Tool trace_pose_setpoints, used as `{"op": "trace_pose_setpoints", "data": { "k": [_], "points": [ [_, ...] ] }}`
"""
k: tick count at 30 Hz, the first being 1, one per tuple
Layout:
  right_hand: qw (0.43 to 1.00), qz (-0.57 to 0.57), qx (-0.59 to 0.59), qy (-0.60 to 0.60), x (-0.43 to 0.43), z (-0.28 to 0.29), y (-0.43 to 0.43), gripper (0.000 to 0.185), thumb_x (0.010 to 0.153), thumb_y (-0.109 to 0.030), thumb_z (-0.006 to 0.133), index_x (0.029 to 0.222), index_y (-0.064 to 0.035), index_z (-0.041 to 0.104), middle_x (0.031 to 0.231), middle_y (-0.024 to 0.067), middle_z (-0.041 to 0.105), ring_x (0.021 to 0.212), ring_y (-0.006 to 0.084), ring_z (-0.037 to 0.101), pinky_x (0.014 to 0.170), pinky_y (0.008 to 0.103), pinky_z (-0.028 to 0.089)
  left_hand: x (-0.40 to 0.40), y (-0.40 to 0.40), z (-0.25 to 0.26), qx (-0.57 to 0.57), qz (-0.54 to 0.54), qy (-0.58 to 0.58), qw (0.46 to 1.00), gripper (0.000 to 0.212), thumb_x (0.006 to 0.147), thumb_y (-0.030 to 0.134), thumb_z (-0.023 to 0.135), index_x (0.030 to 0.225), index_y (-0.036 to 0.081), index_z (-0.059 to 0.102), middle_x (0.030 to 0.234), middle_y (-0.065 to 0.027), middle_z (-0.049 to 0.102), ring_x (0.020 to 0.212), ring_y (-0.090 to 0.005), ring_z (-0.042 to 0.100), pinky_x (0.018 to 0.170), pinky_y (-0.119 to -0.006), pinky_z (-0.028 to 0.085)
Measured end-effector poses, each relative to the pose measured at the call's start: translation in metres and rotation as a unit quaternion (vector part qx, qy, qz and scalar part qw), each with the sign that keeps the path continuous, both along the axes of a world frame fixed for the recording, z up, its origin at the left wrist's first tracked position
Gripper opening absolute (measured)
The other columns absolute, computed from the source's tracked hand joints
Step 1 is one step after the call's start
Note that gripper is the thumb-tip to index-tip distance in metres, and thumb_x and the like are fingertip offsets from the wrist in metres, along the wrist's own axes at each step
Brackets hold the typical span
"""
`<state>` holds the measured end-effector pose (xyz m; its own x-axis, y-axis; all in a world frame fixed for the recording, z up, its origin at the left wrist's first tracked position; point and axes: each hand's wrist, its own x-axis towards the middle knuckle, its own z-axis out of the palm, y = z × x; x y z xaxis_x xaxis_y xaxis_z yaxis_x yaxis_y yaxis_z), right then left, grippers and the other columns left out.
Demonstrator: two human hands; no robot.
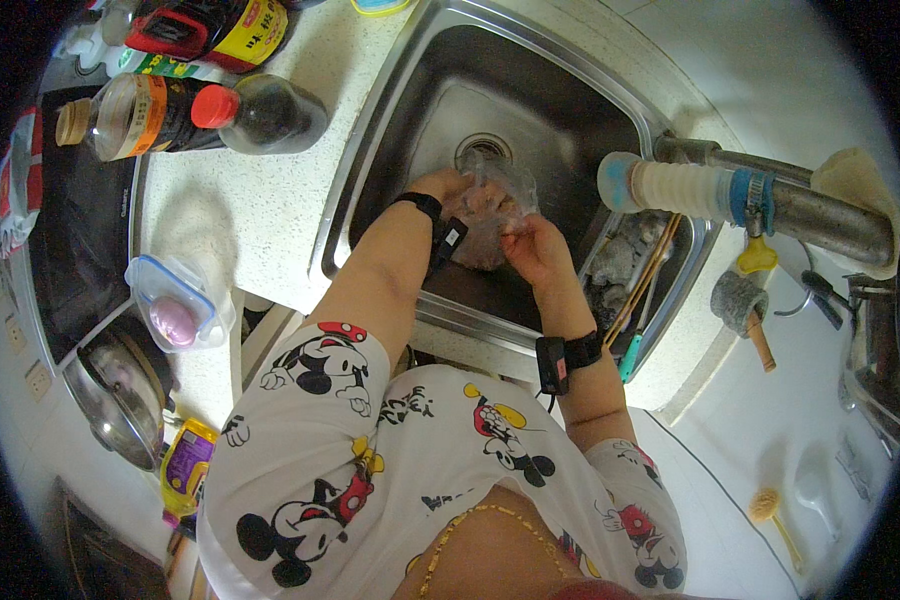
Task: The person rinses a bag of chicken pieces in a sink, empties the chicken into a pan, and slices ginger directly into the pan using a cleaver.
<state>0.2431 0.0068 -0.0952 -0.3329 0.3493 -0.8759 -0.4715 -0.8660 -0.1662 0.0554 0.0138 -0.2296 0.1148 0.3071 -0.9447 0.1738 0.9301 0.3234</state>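
Observation:
Over the stainless steel sink (450, 97), both hands are at a thin clear plastic bag (523, 180) with pale pinkish lumps (487, 201) inside, possibly raw meat. My left hand (444, 186) grips the bag's left side, its fingertips partly hidden by the plastic. On the other side, the fingers of my right hand (536, 247) pinch the bag's edge. Beyond the bag lies the round drain (484, 146), which the plastic partly covers. A wristband with a small black box is strapped to each arm.
A faucet (832, 210) with a ribbed extension (682, 184) reaches over the sink's right side. Chopsticks (641, 277) lie across a narrow side basin. Left, on the counter (292, 202), stand a red-capped bottle (277, 112), other bottles and a plastic container (169, 300) holding a purplish round item.

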Motion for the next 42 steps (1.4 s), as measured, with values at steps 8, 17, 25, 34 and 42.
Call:
{"op": "trace_pose_setpoints", "data": {
  "k": [8, 17, 25, 34, 42],
  "points": [
    [1.000, -0.003, 0.003, 0.007, -0.002, -0.012, 0.000, 0.015, 0.082, -0.009, 0.048, 0.096, -0.0043, 0.049, 0.083, 0.0115, 0.056, 0.069, 0.0249, 0.056, 0.057, 0.0315, 0.050, -0.004, -0.011, -0.054, 0.018, 0.009, -0.039, 0.999, 0.043, 0.093, 0.043, 0.044, 0.106, 0.005, 0.057, 0.084, -0.0108, 0.065, 0.063, -0.0216, 0.061, 0.051, -0.036, 0.046],
    [1.000, -0.003, -0.002, -0.016, -0.004, -0.017, 0.004, 0.014, 0.079, -0.006, 0.049, 0.094, -0.0042, 0.049, 0.082, 0.0099, 0.055, 0.067, 0.0232, 0.055, 0.057, 0.0321, 0.049, -0.009, 0.008, 0.010, 0.028, -0.108, 0.015, 0.994, 0.056, 0.090, 0.052, 0.044, 0.116, 0.003, 0.055, 0.106, -0.0186, 0.060, 0.090, -0.0293, 0.058, 0.076, -0.044, 0.045],
    [0.998, -0.011, -0.001, -0.054, -0.013, -0.009, 0.005, 0.015, 0.077, -0.004, 0.048, 0.092, -0.0038, 0.050, 0.081, 0.0092, 0.055, 0.067, 0.0224, 0.054, 0.057, 0.0317, 0.048, -0.006, -0.001, -0.018, 0.006, -0.007, -0.051, 0.999, 0.052, 0.091, 0.050, 0.044, 0.112, 0.004, 0.057, 0.098, -0.0164, 0.061, 0.079, -0.0269, 0.058, 0.067, -0.043, 0.045],
    [0.998, 0.006, -0.004, -0.058, -0.020, -0.006, 0.010, 0.022, 0.077, -0.004, 0.046, 0.099, -0.0037, 0.050, 0.081, 0.0089, 0.055, 0.066, 0.0221, 0.054, 0.056, 0.0318, 0.049, -0.012, 0.010, 0.044, 0.001, -0.084, 0.026, 0.996, 0.052, 0.092, 0.050, 0.041, 0.111, 0.005, 0.057, 0.094, -0.0146, 0.062, 0.075, -0.0256, 0.058, 0.065, -0.043, 0.045],
    [0.920, 0.247, 0.162, -0.258, -0.014, -0.038, 0.021, 0.033, 0.085, -0.026, 0.055, 0.107, -0.0021, 0.049, 0.092, 0.0151, 0.055, 0.078, 0.0268, 0.057, 0.065, 0.0382, 0.050, -0.008, 0.006, 0.013, 0.049, -0.092, 0.025, 0.994, 0.056, 0.091, 0.051, 0.043, 0.107, 0.000, 0.059, 0.098, -0.0170, 0.063, 0.078, -0.0293, 0.061, 0.066, -0.044, 0.046]
  ]
}}
